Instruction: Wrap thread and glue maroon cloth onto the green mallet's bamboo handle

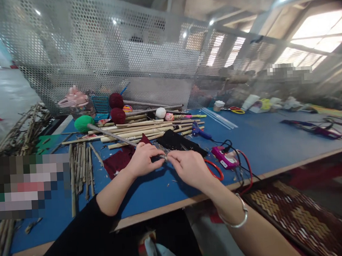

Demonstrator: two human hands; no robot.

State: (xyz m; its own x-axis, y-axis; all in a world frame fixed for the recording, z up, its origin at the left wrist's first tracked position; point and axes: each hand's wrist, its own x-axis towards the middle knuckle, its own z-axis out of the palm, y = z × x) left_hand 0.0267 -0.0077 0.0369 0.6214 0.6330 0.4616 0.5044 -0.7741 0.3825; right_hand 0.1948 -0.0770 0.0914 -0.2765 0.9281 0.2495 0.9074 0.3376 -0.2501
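Observation:
My left hand (pixel 142 160) and my right hand (pixel 188 167) meet over the blue table (pixel 275 141), fingers pinched together on a small thin metallic piece (pixel 164 156) between them. What that piece is I cannot make out. Under and behind the hands lie a dark red cloth (pixel 118 161) and a black cloth (pixel 177 141). Red-handled scissors (pixel 215 170) lie just right of my right hand. A silver bangle sits on my right wrist.
Bamboo sticks (pixel 136 131) lie in rows behind the hands, thinner twigs (pixel 79 167) to the left. Yarn balls, green (pixel 83 123) and dark red (pixel 117 108), stand at the back. A pink tool (pixel 225 157) with cables and a blue glue gun (pixel 198 131) lie to the right. Perforated metal screen behind.

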